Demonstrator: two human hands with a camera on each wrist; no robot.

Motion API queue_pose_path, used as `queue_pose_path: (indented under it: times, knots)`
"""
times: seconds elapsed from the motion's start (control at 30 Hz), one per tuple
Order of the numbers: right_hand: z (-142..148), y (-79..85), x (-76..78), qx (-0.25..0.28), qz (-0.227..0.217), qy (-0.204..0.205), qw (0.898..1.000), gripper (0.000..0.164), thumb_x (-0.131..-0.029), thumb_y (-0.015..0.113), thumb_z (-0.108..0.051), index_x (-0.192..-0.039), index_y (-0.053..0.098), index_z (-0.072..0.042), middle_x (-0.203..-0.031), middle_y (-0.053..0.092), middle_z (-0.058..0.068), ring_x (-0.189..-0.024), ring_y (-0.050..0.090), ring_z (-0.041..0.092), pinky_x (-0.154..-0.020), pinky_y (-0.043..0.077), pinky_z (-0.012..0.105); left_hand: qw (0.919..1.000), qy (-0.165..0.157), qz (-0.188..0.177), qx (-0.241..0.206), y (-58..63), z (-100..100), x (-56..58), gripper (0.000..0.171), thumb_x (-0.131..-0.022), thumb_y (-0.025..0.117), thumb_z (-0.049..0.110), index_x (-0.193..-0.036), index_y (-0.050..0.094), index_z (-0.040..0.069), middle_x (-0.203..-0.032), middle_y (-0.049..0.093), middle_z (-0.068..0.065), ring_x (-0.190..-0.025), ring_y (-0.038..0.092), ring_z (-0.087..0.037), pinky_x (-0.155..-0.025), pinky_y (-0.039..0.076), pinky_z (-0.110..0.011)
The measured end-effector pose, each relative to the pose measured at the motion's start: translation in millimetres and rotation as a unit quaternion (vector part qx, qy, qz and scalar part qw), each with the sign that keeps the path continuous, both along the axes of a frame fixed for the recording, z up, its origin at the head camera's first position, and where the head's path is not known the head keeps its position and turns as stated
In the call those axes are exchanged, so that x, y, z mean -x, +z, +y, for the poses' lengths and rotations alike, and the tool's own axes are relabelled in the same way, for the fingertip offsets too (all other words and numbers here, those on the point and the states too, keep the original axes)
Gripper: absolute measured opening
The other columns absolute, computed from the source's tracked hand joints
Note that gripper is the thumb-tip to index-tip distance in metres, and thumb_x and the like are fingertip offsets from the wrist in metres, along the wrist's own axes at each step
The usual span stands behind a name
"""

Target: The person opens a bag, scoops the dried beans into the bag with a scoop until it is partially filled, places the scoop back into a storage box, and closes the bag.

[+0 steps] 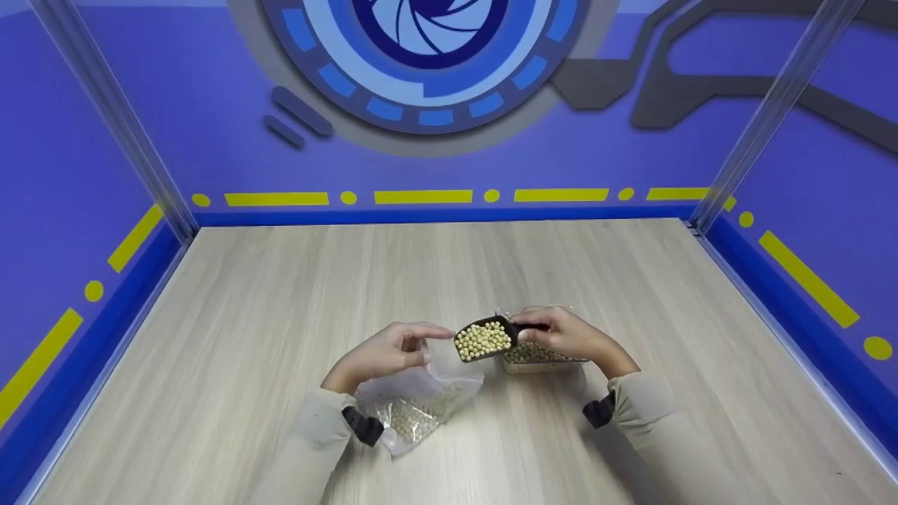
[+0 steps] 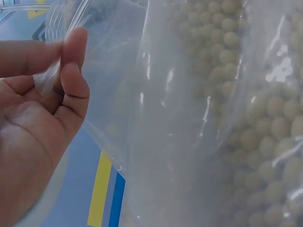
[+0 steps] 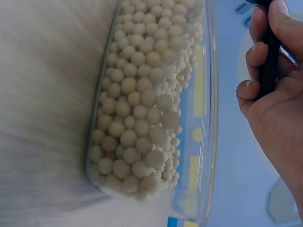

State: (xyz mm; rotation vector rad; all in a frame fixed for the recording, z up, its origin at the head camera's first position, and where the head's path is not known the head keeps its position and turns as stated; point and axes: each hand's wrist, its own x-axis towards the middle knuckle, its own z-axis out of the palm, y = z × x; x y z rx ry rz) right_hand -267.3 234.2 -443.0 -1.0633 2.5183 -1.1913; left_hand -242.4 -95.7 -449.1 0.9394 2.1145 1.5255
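My right hand (image 1: 570, 338) grips the handle (image 3: 270, 61) of a black scoop (image 1: 514, 332). Pale yellow soybeans (image 1: 483, 339) fill the scoop, which is held level with its front edge close to my left fingertips. At the mouth of a clear zip bag (image 1: 452, 366), my left hand (image 1: 386, 353) pinches the ridged zip edge between thumb and fingers. The bag lies on the table with more soybeans (image 2: 270, 127) inside. Under the right hand stands a clear rectangular container (image 3: 211, 94) with a deep layer of soybeans (image 3: 132, 94), partly covered by hand and scoop in the head view.
A light wood-grain table (image 1: 316, 280) carries everything. Blue printed panels (image 1: 456, 172) with yellow marks stand at its back and both sides, joined by clear corner strips (image 1: 772, 98). Dark wrist straps (image 1: 363, 425) sit over both beige sleeves (image 1: 302, 449).
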Motion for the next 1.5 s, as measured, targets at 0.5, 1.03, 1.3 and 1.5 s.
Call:
queue_pose_path:
  times: [0.5,1.03,1.3,1.5]
  knots:
    - [-5.4,7.8,-0.6,-0.050,0.017,-0.001,0.999,0.030,-0.094,0.060,-0.018,-0.118,0.067,-0.001,-0.114,0.067,0.014,-0.105,0.062,0.027,-0.091,0.050,0.035,0.9999,-0.011,0.010,-0.005,3.0,-1.6,-0.3,0.045,-0.086,0.054,-0.008,-0.130,0.057,-0.001,-0.130,0.057,-0.024,-0.070,0.043,-0.004,-0.065,0.040,-0.015]
    - [-4.9,13.6,-0.6,-0.076,0.071,0.015,0.994,0.033,-0.094,0.059,-0.018,-0.120,0.065,0.003,-0.113,0.067,0.016,-0.107,0.062,0.033,-0.092,0.049,0.045,0.9999,-0.009,0.001,0.010,4.3,-0.6,-0.2,0.045,-0.086,0.055,-0.005,-0.131,0.057,-0.001,-0.122,0.060,-0.024,-0.070,0.043,-0.003,-0.065,0.040,-0.015]
    - [-4.5,13.1,0.9,-0.083,0.076,0.016,0.993,0.034,-0.094,0.060,-0.016,-0.121,0.064,0.003,-0.117,0.066,0.018,-0.111,0.061,0.034,-0.095,0.048,0.046,0.9999,-0.013,0.010,0.005,1.1,0.7,1.8,0.043,-0.086,0.052,-0.006,-0.129,0.057,-0.005,-0.125,0.056,-0.029,-0.072,0.046,-0.003,-0.067,0.042,-0.016]
    - [-5.8,15.4,0.7,-0.086,0.074,0.020,0.993,0.033,-0.093,0.060,-0.015,-0.121,0.064,0.003,-0.114,0.067,0.017,-0.108,0.062,0.032,-0.092,0.050,0.044,0.9996,-0.017,0.021,0.010,2.5,0.2,1.6,0.043,-0.086,0.053,-0.005,-0.129,0.057,-0.005,-0.125,0.059,-0.025,-0.073,0.047,-0.004,-0.067,0.042,-0.016]
